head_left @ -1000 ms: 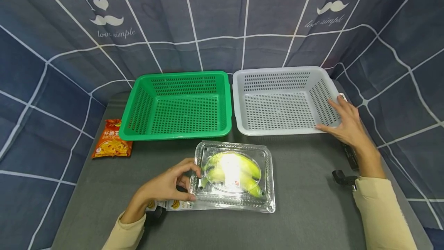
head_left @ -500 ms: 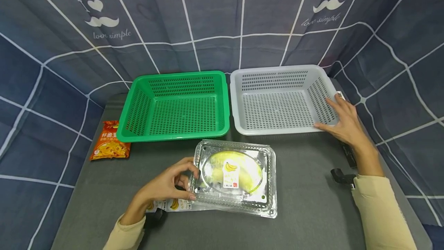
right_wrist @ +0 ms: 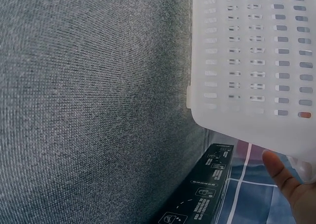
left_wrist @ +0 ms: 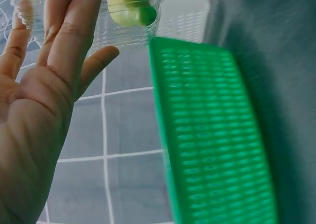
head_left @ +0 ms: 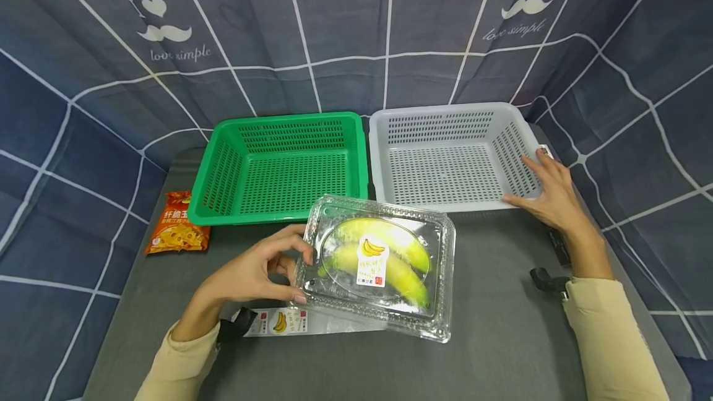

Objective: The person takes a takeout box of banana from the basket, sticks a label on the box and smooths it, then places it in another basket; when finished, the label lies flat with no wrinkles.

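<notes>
My left hand [head_left: 259,268] grips the left edge of a clear plastic clamshell box [head_left: 440,265], thumb at the near corner. Yellow-green bananas [head_left: 395,268] lie inside, under a banana label [head_left: 372,265] on the lid. Raised and slightly tilted, the box overlaps the green basket's front rim in the head view. In the left wrist view, my left hand [left_wrist: 59,51] is beside the box, with the green basket [left_wrist: 212,130] to the right. My right hand [head_left: 557,200] rests spread at the right front corner of the pale grey basket [head_left: 445,207]; its thumb [right_wrist: 279,169] touches the rim.
An orange snack bag [head_left: 179,228] lies left of the green basket [head_left: 278,218]. A strip of banana stickers [head_left: 281,322] lies on the grey table by my left wrist. A black box [right_wrist: 202,189] stands near the right edge. Patterned curtain surrounds the table.
My left hand has lifted the clamshell box off the table and moved it slightly forward, uncovering more of the sticker strip. My right hand stays at the pale grey basket.
</notes>
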Demonstrator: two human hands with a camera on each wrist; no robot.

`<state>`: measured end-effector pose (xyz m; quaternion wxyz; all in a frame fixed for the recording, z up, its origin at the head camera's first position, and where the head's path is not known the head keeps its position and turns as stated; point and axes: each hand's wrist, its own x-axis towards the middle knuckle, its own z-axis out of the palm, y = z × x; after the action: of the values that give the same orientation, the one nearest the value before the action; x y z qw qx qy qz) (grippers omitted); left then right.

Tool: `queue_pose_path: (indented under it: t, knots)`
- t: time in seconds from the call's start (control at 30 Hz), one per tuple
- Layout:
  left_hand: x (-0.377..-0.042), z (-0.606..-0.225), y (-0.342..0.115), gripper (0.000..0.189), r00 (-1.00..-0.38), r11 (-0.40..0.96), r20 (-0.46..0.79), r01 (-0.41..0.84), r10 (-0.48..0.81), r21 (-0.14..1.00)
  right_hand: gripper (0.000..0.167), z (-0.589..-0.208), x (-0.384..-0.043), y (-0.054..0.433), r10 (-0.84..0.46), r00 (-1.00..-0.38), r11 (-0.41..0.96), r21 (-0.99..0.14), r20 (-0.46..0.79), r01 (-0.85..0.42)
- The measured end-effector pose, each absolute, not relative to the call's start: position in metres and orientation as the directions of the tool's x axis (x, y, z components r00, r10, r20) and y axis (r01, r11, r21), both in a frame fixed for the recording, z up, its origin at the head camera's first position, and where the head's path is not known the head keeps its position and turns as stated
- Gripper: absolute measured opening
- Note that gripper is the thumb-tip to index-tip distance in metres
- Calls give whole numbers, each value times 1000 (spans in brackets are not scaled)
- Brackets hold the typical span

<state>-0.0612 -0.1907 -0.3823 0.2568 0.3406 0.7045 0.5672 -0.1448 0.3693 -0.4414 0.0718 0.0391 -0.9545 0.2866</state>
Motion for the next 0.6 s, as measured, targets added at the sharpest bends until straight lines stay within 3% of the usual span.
queue_pose_path:
  t: [0.17,0.43,0.6]
  knots:
    - [-86,-367,-183,41,-646,173,15,228,764,958,98,-443,-145,371,-38,-984,829,-544,176,-129]
    - [-128,-352,-156,41,-607,141,62,280,792,950,98,-446,-143,372,-54,-981,826,-544,186,-149]
    - [-155,-349,-137,42,-631,122,74,262,772,957,97,-443,-144,372,-66,-976,830,-531,208,-170]
